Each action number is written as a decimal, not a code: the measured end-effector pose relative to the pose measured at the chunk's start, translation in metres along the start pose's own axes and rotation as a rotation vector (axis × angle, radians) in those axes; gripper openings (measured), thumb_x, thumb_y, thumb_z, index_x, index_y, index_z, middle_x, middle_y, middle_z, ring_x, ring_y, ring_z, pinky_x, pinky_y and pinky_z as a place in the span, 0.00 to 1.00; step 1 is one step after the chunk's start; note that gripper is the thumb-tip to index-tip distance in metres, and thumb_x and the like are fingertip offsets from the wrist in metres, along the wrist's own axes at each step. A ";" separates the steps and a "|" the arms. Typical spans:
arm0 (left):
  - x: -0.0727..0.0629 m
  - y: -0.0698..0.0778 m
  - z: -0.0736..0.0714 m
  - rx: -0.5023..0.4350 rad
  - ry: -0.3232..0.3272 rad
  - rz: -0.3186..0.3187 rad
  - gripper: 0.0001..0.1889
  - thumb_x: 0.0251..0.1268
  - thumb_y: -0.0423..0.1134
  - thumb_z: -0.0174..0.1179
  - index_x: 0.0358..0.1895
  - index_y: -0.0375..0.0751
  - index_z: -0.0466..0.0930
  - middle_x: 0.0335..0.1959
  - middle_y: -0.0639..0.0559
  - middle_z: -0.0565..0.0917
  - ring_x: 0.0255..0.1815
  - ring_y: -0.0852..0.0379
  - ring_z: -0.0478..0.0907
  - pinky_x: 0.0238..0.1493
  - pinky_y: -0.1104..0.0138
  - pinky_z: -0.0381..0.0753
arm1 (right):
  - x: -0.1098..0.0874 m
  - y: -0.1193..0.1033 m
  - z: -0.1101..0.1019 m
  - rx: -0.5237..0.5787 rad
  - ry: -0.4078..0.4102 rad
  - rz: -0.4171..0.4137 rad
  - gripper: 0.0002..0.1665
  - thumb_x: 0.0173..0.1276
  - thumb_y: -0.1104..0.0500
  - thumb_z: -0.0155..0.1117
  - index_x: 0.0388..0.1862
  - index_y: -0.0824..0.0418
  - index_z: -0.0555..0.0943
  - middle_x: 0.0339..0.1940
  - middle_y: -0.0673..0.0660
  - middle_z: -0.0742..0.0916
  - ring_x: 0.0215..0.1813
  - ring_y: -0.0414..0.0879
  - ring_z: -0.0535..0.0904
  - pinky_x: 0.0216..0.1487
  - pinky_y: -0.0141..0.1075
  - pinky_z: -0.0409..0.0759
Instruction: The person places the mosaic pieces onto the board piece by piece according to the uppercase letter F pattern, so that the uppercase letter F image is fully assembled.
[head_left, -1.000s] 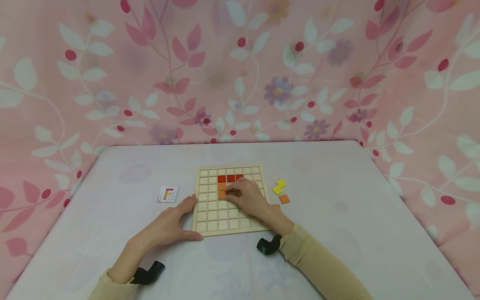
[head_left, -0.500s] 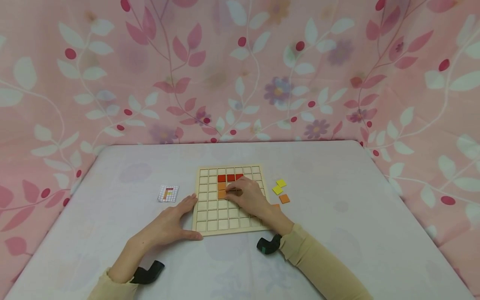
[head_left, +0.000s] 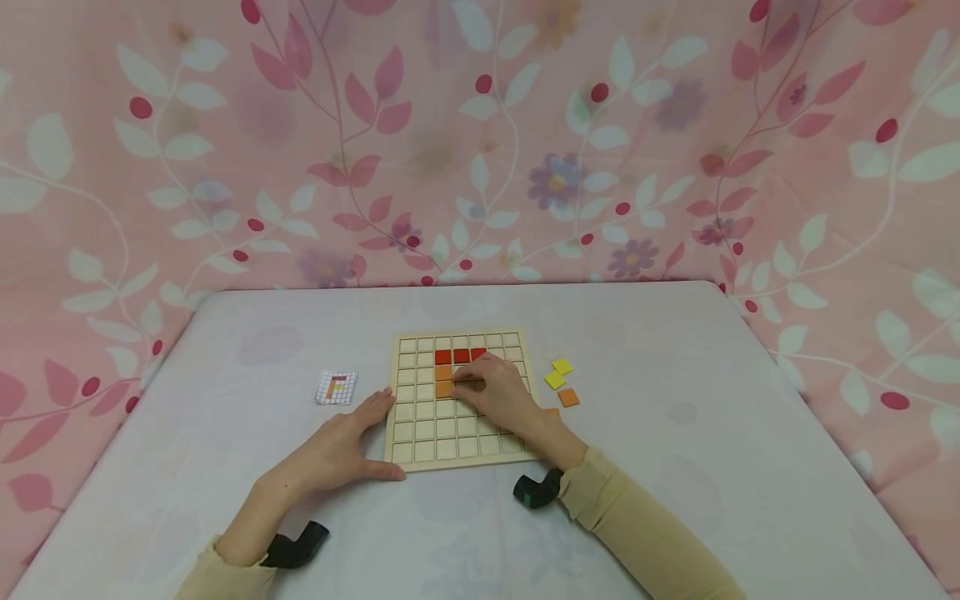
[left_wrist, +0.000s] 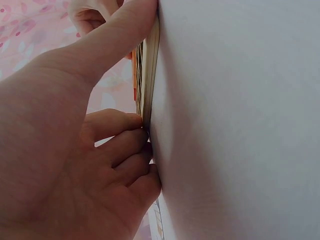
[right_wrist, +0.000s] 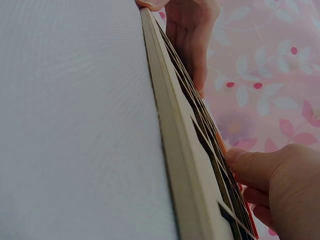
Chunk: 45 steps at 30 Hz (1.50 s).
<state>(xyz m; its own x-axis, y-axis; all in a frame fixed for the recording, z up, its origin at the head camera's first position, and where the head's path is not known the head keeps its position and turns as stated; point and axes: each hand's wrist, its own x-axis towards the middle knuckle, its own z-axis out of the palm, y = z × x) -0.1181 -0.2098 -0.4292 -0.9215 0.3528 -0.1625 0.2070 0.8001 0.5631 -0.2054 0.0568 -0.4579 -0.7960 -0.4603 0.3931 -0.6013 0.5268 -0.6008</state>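
Note:
A pale wooden grid board [head_left: 446, 450] lies on the table, with red tiles [head_left: 443, 357] in a row and an orange tile [head_left: 443, 372] below the left one. My left hand [head_left: 341, 442] steadies the board's left side, fingertips on its edge and thumb at the near corner. Over the board, my right hand [head_left: 495, 396] has thumb and forefinger bent at the right edge of the lower orange tile [head_left: 443, 390], pinching it. In the right wrist view the thumb [right_wrist: 240, 157] meets the tile's edge. The right hand covers several cells behind it.
Left of the board lies a small pattern card [head_left: 337, 387] with a coloured grid. Two yellow tiles [head_left: 555, 380] and an orange tile [head_left: 569, 397] lie to the right. Another orange tile [head_left: 552, 413] is partly hidden by the right wrist.

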 end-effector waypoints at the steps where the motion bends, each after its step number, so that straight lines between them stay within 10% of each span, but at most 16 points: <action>1: 0.000 0.000 0.000 0.000 0.000 0.001 0.62 0.41 0.67 0.75 0.79 0.40 0.56 0.81 0.47 0.55 0.81 0.41 0.49 0.75 0.42 0.58 | 0.000 0.000 0.000 0.001 0.001 -0.002 0.10 0.60 0.58 0.77 0.39 0.58 0.89 0.36 0.49 0.89 0.43 0.42 0.82 0.47 0.36 0.81; 15: 0.001 -0.002 0.002 -0.010 -0.006 -0.004 0.63 0.41 0.67 0.75 0.79 0.40 0.55 0.81 0.47 0.55 0.81 0.41 0.49 0.75 0.42 0.58 | 0.001 0.001 -0.003 0.003 0.000 0.022 0.11 0.58 0.56 0.78 0.39 0.57 0.89 0.36 0.49 0.89 0.42 0.43 0.82 0.46 0.36 0.80; 34: 0.000 -0.001 0.001 0.003 0.002 -0.008 0.63 0.41 0.68 0.74 0.79 0.40 0.54 0.81 0.47 0.54 0.82 0.42 0.48 0.75 0.43 0.57 | -0.039 0.065 -0.115 0.063 0.145 0.263 0.09 0.60 0.56 0.77 0.40 0.53 0.89 0.39 0.50 0.90 0.49 0.51 0.84 0.57 0.52 0.77; 45: 0.001 0.000 0.001 -0.007 -0.007 -0.016 0.63 0.41 0.67 0.75 0.79 0.40 0.55 0.81 0.47 0.54 0.82 0.42 0.48 0.75 0.42 0.57 | -0.068 0.085 -0.138 0.065 0.107 0.356 0.14 0.61 0.49 0.76 0.45 0.51 0.88 0.44 0.50 0.90 0.56 0.50 0.81 0.62 0.52 0.74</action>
<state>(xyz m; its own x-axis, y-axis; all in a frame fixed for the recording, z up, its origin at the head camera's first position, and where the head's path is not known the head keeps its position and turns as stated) -0.1189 -0.2090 -0.4304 -0.9223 0.3437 -0.1768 0.1903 0.8020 0.5663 -0.2120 0.2319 -0.4399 -0.9591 -0.1775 0.2206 -0.2832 0.5923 -0.7543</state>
